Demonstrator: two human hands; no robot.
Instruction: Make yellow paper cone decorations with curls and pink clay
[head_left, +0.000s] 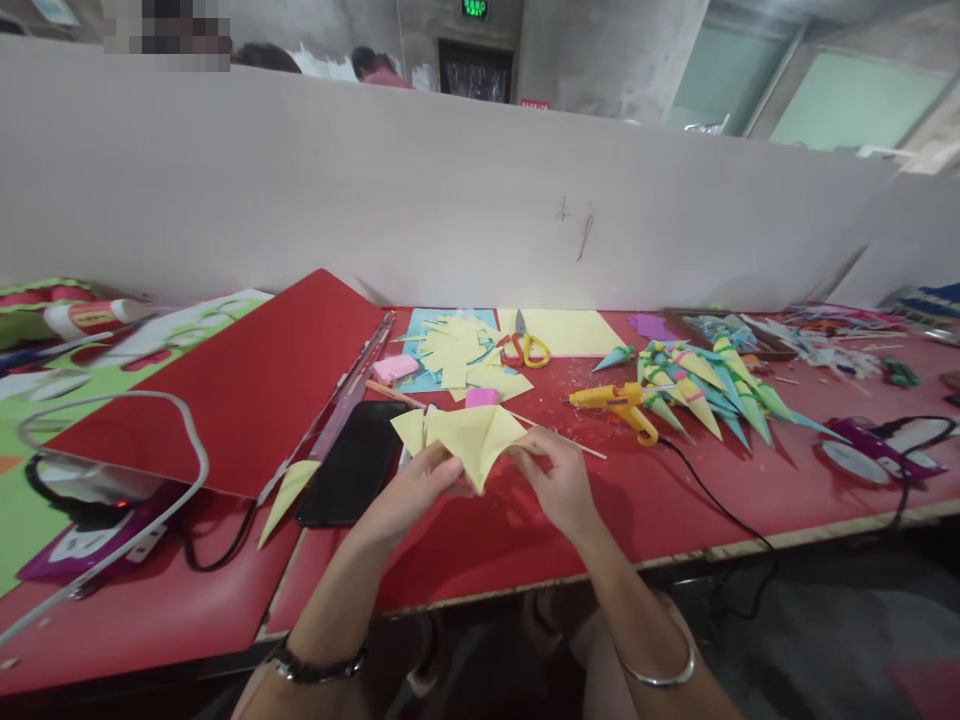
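A pale yellow paper sheet, creased and bent to a point at the bottom, is held between both hands above the red table's front part. My left hand is closed on its lower left part, and my right hand pinches its right edge. Just behind the sheet lies a pink block. A yellow glue gun rests to the right of it. Scissors with red and yellow handles lie farther back. One yellow paper cone is at the left beside a black phone.
Cut yellow strips are heaped on blue paper. Several colored cones lie at the right, near a purple power strip. A large red board and a white cable occupy the left. Behind stands a white partition.
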